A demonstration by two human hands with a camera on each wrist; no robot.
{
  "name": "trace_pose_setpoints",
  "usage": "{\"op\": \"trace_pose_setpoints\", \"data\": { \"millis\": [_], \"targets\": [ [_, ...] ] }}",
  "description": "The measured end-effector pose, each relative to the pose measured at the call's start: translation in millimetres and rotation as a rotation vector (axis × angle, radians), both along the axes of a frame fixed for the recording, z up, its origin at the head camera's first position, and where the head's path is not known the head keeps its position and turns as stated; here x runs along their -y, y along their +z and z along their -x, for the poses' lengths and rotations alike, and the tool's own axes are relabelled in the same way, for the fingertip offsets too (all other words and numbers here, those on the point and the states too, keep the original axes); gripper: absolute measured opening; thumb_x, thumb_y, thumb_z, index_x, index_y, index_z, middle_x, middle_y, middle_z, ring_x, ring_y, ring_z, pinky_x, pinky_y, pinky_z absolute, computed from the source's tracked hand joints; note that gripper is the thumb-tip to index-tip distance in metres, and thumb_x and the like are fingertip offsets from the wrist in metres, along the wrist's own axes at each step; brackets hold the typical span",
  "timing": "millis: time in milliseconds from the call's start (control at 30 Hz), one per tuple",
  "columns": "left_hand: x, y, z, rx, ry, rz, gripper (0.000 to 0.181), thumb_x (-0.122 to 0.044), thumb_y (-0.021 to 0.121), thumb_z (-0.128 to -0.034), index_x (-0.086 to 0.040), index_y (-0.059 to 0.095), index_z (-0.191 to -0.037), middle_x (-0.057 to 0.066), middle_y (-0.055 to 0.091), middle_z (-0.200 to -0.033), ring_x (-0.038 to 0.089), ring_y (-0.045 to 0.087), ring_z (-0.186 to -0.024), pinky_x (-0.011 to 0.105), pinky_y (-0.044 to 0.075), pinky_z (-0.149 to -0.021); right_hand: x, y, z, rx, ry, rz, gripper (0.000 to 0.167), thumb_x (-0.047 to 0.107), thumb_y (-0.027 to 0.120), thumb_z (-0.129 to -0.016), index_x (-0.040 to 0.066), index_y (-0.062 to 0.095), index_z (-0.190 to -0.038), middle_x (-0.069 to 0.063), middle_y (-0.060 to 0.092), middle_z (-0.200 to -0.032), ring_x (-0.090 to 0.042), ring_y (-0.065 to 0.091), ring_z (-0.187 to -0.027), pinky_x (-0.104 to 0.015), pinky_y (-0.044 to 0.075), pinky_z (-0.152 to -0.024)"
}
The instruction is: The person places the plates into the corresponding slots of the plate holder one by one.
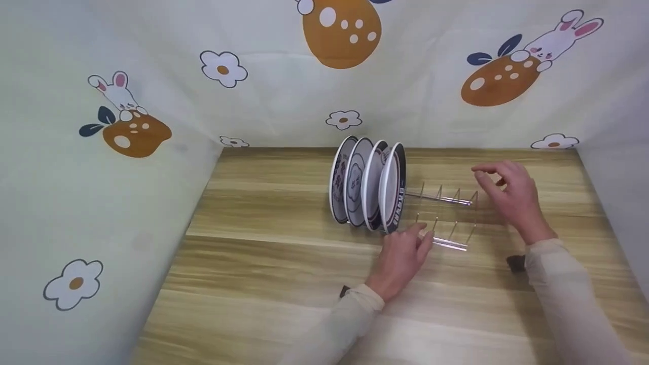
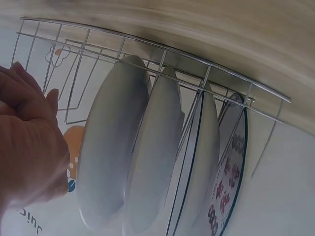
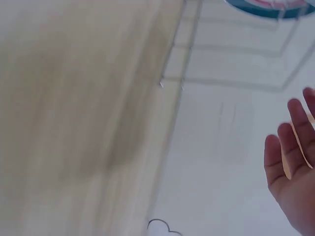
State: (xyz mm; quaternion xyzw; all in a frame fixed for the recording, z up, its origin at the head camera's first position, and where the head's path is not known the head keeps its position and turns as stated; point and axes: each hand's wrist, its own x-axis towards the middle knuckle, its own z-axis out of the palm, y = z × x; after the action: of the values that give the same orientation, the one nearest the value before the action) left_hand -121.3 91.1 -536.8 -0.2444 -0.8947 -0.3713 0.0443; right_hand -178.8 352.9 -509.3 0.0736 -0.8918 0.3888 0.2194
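Several plates stand on edge in the left part of a wire dish rack (image 1: 450, 246). The rightmost plate (image 1: 391, 187) has a dark patterned rim. In the left wrist view the pale undersides of bowl-like plates (image 2: 114, 147) show between the wires, beside a flower-patterned plate (image 2: 229, 182). My left hand (image 1: 403, 256) is at the rack's front, close to the rightmost plate, fingers loosely bent; whether it touches the wires I cannot tell. Past the rack's right end, my right hand (image 1: 514, 197) is raised and holds nothing. Its fingers (image 3: 290, 147) look spread and relaxed in the right wrist view.
The rack stands on a wood-grain table (image 1: 243, 268). Cloth walls with rabbit and flower prints (image 1: 223, 69) rise behind and on both sides. The rack's right half shows bare wire dividers (image 1: 438, 203).
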Motion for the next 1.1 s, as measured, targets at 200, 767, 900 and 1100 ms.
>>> {"op": "trace_pose_setpoints", "data": {
  "millis": [200, 767, 900, 1100],
  "targets": [
    [-12.2, -5.9, 8.0, -0.074, 0.018, -0.012, 0.024, -0.027, 0.059, -0.1075, -0.01, 0.072, -0.119, -0.009, 0.063, -0.066, -0.008, 0.043, -0.048, 0.009, 0.036, -0.041, -11, 14.7, 29.6, 0.26, 0.272, -0.076, 0.02, 0.027, 0.07, -0.102, 0.016, 0.08, -0.116, 0.0, 0.076, -0.108, -0.008, 0.061, -0.092, -0.021, 0.045, -0.075],
    [-13.4, -13.7, 6.2, -0.34, 0.016, 0.233, 0.011, -0.022, 0.052, -0.1099, -0.015, 0.06, -0.106, -0.007, 0.058, -0.064, 0.002, 0.053, -0.048, 0.011, 0.033, -0.039, 6, 5.8, 48.9, 0.36, 0.519, -0.067, 0.011, 0.019, 0.08, -0.093, 0.016, 0.084, -0.103, 0.006, 0.078, -0.099, -0.01, 0.063, -0.09, -0.02, 0.048, -0.072],
    [2.8, -11.5, -2.7, -0.411, 0.019, 0.268, 0.009, -0.019, 0.054, -0.1084, -0.013, 0.059, -0.104, -0.005, 0.064, -0.07, 0.006, 0.063, -0.055, 0.012, 0.041, -0.041, 11, 3.9, 33.6, 0.269, 0.515, -0.116, 0.011, 0.015, 0.082, -0.09, 0.021, 0.085, -0.099, 0.012, 0.077, -0.095, -0.01, 0.055, -0.08, -0.023, 0.043, -0.064],
    [36.7, -12.4, -15.3, -0.326, 0.037, 0.202, 0.007, -0.019, 0.055, -0.108, -0.014, 0.059, -0.105, -0.004, 0.065, -0.073, 0.011, 0.069, -0.059, 0.014, 0.045, -0.043, 28, -5.1, 4.4, 0.18, 0.532, -0.106, 0.014, 0.005, 0.084, -0.085, 0.015, 0.084, -0.096, 0.01, 0.077, -0.09, -0.01, 0.054, -0.077, -0.018, 0.042, -0.069]
  ]
}}
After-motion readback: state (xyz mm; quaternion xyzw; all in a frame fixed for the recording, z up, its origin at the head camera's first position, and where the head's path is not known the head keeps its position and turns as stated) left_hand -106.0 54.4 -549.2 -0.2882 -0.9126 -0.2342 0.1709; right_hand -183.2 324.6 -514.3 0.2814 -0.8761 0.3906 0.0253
